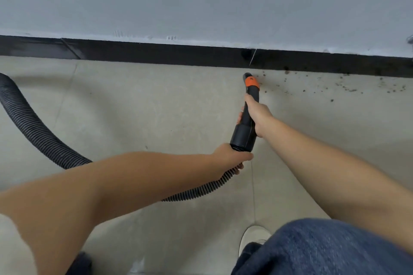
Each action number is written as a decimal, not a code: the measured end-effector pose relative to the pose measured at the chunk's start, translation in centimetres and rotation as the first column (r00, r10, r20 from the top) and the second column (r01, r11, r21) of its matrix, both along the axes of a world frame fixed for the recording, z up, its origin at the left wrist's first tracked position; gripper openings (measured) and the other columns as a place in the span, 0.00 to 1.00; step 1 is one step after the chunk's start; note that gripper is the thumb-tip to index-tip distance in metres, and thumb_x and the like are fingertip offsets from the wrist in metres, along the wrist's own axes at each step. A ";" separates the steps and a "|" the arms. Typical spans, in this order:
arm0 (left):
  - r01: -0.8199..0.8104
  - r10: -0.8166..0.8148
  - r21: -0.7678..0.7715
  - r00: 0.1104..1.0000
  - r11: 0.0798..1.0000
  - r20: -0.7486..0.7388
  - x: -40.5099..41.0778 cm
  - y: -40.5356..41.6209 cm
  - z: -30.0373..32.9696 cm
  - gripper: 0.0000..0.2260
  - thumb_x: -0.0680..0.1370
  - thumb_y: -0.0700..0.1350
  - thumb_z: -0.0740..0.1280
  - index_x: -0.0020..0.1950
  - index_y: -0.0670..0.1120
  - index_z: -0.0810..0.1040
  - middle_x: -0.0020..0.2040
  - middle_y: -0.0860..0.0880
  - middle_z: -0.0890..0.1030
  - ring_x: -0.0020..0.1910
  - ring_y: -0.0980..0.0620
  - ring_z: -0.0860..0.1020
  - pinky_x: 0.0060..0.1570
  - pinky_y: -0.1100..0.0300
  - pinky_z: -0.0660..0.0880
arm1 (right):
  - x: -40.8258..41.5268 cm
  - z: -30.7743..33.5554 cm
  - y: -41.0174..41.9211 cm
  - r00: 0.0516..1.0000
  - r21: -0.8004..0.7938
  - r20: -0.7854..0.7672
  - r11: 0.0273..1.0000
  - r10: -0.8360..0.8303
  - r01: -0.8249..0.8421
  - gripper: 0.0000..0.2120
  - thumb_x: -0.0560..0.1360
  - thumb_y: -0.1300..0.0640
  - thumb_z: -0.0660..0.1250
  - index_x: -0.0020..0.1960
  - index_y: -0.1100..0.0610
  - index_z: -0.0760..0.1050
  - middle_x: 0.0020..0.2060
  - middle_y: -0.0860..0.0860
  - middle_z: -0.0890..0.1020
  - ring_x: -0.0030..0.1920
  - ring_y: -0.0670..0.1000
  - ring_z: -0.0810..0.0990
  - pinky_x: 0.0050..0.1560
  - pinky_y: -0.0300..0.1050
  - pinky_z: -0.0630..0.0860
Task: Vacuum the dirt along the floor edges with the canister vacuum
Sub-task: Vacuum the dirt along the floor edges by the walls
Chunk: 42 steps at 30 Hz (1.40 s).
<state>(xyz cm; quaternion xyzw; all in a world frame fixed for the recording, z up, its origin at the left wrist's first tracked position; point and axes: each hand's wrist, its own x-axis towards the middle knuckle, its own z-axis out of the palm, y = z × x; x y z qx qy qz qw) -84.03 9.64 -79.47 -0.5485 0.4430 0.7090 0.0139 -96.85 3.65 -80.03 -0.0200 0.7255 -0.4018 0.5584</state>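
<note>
right grip: right hand (257,114) wrapped round the smooth black nozzle (244,127)
left grip: left hand (232,156) clamped on the ribbed hose (33,127)
dirt: dark specks (348,89) at 2 o'clock from the orange tip (251,81), along the black baseboard (156,53)

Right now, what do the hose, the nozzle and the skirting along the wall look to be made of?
Hose: black ribbed flexible plastic, judging by its corrugations and bend.
Nozzle: smooth, matte black hard plastic with an orange collar.
Skirting: dark and slightly glossy, with visible joints, so probably tile strips, though that is uncertain.
</note>
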 end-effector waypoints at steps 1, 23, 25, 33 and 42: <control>0.025 -0.025 0.009 1.000 1.000 0.010 0.4 0.8 0.0 0.12 0.74 0.46 0.70 0.54 0.45 0.73 0.37 0.47 0.77 0.32 0.52 0.75 0.35 0.62 0.75 | 0.4 0.0 0.8 1.000 0.003 -0.001 1.000 -0.006 0.006 0.15 0.76 0.48 0.67 0.50 0.59 0.70 0.24 0.51 0.75 0.22 0.50 0.74 0.30 0.43 0.78; 0.072 -0.070 0.042 0.996 0.996 -0.053 0.2 4.7 -0.9 0.07 0.75 0.44 0.69 0.50 0.45 0.73 0.36 0.47 0.74 0.30 0.53 0.73 0.28 0.65 0.73 | -0.4 -0.2 5.8 0.999 -0.007 0.005 0.999 -0.047 0.047 0.16 0.76 0.46 0.67 0.49 0.59 0.70 0.23 0.52 0.76 0.22 0.52 0.74 0.29 0.43 0.78; 0.069 -0.066 0.043 0.996 0.997 -0.058 0.0 4.8 -0.9 0.08 0.75 0.43 0.69 0.52 0.44 0.73 0.36 0.47 0.74 0.30 0.54 0.72 0.27 0.67 0.72 | -0.6 -0.3 5.7 0.999 -0.004 -0.003 0.999 -0.037 0.037 0.16 0.76 0.46 0.67 0.48 0.59 0.70 0.23 0.52 0.76 0.22 0.52 0.74 0.30 0.43 0.78; 0.111 -0.110 0.018 0.993 0.994 -0.048 -2.2 3.8 -1.0 0.12 0.74 0.44 0.70 0.55 0.43 0.74 0.36 0.47 0.76 0.30 0.53 0.74 0.31 0.65 0.73 | -2.9 0.2 5.7 0.985 0.007 -0.049 0.986 -0.166 0.167 0.15 0.76 0.47 0.67 0.49 0.59 0.69 0.27 0.54 0.75 0.21 0.52 0.73 0.27 0.41 0.77; 0.197 -0.196 0.014 0.979 0.980 -0.052 -4.0 3.9 -0.7 0.12 0.74 0.46 0.71 0.55 0.44 0.74 0.36 0.48 0.77 0.30 0.53 0.74 0.32 0.65 0.74 | -5.3 -0.1 7.0 0.946 0.013 -0.081 0.949 -0.313 0.315 0.14 0.77 0.49 0.67 0.47 0.59 0.68 0.27 0.54 0.74 0.23 0.51 0.73 0.30 0.44 0.76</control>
